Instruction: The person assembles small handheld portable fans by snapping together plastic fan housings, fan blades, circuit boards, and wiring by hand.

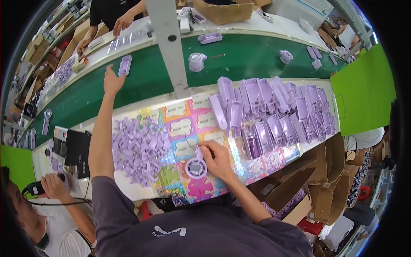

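Round lilac fan piece (196, 168) at the counter (128, 189), stem pinched in right hand (217, 161). Left hand (114, 82) spread wide at lilac shell (125, 65) on green belt (150, 59), contact unclear. Small-parts heap (141, 150), shell rows (265, 96) flanking.

Round purple piece (196, 172) toward worktop's (127, 191) front edge, handle part-hidden by right hand (216, 160)! Left hand (114, 81) past far edge: touching purple tray (125, 65)? Can't tell. Left-end heap (141, 150), bits too tiny. Post (165, 43) blocking green belt (252, 60); co-worker (112, 10) beyond, head cut off.
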The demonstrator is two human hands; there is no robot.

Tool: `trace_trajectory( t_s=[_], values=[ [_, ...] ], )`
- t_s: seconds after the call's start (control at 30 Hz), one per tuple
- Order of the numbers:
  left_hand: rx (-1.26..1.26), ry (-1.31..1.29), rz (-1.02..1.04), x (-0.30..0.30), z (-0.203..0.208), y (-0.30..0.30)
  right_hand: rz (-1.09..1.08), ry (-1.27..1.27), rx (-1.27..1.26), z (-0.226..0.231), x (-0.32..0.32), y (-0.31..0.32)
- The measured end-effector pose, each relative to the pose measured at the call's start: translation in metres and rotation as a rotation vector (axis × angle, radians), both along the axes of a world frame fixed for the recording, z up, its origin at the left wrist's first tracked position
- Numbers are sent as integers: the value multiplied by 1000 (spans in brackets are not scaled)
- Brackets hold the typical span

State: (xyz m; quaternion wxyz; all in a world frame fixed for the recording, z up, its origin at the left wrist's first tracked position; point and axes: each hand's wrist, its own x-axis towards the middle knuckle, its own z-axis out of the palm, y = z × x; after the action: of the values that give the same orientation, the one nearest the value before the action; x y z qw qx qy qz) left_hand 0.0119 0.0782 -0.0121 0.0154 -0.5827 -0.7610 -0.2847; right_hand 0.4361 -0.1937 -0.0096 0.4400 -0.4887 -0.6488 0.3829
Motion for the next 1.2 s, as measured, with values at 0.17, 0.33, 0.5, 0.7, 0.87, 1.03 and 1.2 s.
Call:
trace_trajectory(
  t_s=[0.17, 0.33, 0.5, 0.7, 0.87, 1.03, 1.2],
  values=[
    [38, 29, 51, -9, -40, 44, 13, -58, 79, -4, -4, 0],
    [-108, -75, 52, 36, -5, 28, -21, -74, 47, -6, -2, 0],
    [-90, -145, -165, 52, 54, -60, -7, -38, 55, 0, -3, 2],
    [-101, -352, -281, 152, 105, -204, 103, -295, 476, 9, 7, -8],
    [-79, -240, -402, 225, 73, -246, 245, -487, 527, 14, 2, -35],
    [-91, -138, -467, 255, 44, -259, 384, -498, 255, 45, 42, -61],
    [-265, -106, -661, 254, 58, -259, 288, -607, 167, 48, 75, -77]
  ],
)
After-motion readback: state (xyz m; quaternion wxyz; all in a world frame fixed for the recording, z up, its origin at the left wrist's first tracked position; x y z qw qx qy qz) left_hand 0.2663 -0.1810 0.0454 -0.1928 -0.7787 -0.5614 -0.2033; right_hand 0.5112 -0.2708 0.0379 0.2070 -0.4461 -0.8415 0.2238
